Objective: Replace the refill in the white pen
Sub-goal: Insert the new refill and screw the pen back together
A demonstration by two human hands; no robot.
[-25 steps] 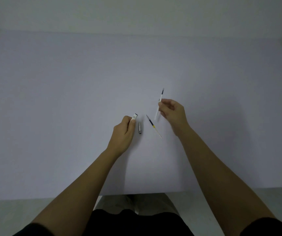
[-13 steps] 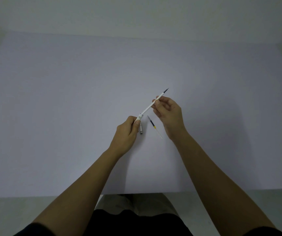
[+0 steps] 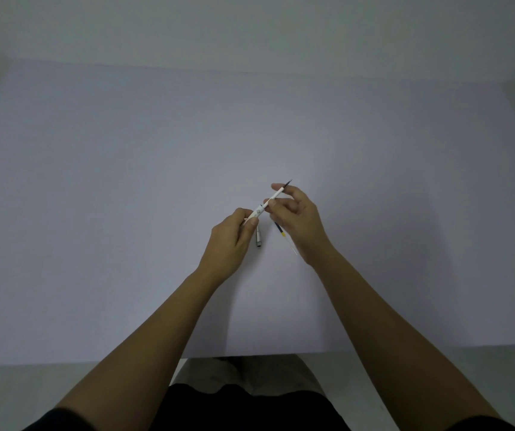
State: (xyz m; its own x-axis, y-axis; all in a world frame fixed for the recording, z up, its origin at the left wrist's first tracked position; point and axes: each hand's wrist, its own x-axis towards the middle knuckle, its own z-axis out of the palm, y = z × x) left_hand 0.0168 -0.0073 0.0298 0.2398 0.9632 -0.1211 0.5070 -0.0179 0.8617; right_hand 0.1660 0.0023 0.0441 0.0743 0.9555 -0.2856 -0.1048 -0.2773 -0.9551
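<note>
Pale lavender-grey table surface [image 3: 125,213] fills most of your view, with a plain grey wall [image 3: 250,26] behind its far edge and a strip of light floor at its near edge. Your two bare forearms reach in from the bottom corners and meet just right of the table centre. Your left hand [image 3: 229,241] is curled around the lower end of the white pen barrel [image 3: 257,212], thumb pressed along its side and fingers wrapped beneath it, so the barrel is firmly grasped. Your right hand [image 3: 296,217] pinches the refill [image 3: 276,194] between thumb and forefinger, just above the barrel mouth; the remaining fingers are spread loosely and touch nothing that can be seen. The refill is white with a dark tip pointing up and away to the right, and its lower part sits inside the barrel, so both parts form one slanted line held above the table. A second refill [image 3: 282,232], with a dark section, a yellow band and a thin clear tail, lies on the table, partly hidden under your right hand. A small grey pen piece [image 3: 259,238] lies on the table between your two hands, just beside your left thumb.
</note>
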